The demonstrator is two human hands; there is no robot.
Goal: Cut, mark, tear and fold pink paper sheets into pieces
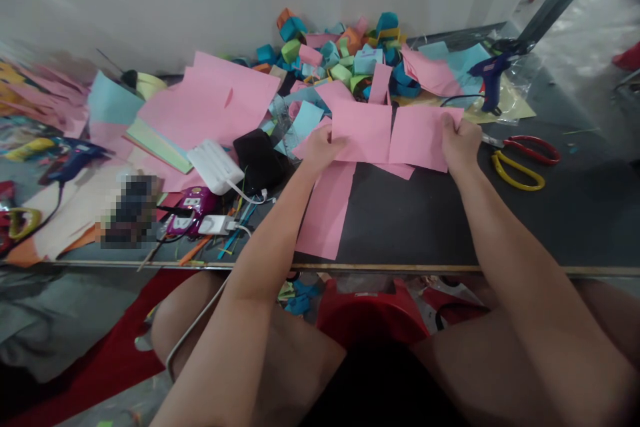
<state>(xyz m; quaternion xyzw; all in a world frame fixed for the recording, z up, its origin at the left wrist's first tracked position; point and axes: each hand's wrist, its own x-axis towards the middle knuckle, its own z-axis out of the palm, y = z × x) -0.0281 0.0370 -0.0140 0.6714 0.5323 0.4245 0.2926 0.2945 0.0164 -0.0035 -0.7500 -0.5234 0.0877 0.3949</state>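
My left hand (324,145) pinches the lower left side of a pink sheet of paper (363,130). To its right, my right hand (460,139) grips the outer edge of another pink sheet of paper (417,137). A narrow dark gap runs between the two sheets; whether they join at any point I cannot tell. Below my left hand, a longer pink paper strip (327,210) lies on the dark table. Scissors (523,159) with one red and one yellow handle loop lie just right of my right hand.
Folded coloured paper pieces (345,57) are heaped at the back. A blue glue gun (493,77) stands at the right, another glue gun (77,155) lies left. A white power bank (216,165), a black pouch-like item (257,159) and a purple power strip (193,210) sit left of my arm.
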